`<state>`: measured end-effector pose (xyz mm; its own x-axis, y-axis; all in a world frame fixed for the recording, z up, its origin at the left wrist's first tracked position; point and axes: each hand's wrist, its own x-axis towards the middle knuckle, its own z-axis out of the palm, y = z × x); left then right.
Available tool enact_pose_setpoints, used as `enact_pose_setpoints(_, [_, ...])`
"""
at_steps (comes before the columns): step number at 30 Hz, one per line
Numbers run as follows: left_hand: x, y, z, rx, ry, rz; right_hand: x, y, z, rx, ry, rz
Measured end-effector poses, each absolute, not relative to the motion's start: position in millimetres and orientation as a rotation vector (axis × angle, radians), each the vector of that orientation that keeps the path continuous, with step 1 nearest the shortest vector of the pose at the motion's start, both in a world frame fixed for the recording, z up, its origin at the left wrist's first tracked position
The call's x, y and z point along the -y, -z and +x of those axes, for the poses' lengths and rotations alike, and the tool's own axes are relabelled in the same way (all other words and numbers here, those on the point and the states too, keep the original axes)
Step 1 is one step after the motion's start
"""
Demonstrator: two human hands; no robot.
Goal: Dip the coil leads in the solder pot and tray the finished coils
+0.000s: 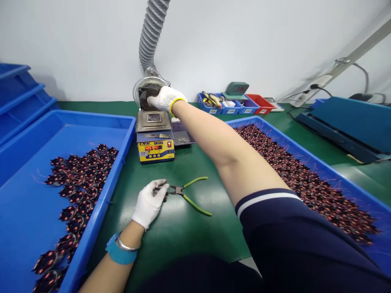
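Observation:
My right hand (167, 99), in a white glove with a yellow cuff, reaches far forward to the black fan guard (146, 97) at the mouth of the fume duct. It grips the right side of the guard, one finger over the front and the others hidden. Below sits a yellow solder pot (157, 150) with red digits and a small square bath of metal (153, 118). My left hand (150, 203), gloved with dirty fingertips, rests on the green table (183, 240). Its fingers are curled together; what they hold, if anything, is hidden. Green-handled cutting pliers (195, 201) lie spread beside it.
A blue tray (128, 126) at left and another (259, 119) at right hold many small dark parts with red wires. Small blue and red bins (259, 103) line the wall. Stacked blue crates (23, 93) stand far left. A grey duct (152, 32) hangs above.

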<state>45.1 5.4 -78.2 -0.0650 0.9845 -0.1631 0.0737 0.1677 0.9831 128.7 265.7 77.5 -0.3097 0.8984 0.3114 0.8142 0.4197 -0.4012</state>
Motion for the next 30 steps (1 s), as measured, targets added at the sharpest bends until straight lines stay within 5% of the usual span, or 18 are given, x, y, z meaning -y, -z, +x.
enact_pose_setpoints(30, [-9.2,82.4,42.2,-1.431,-1.009,1.251,-241.3,-90.5,108.1,2.292,-0.125,-1.681])
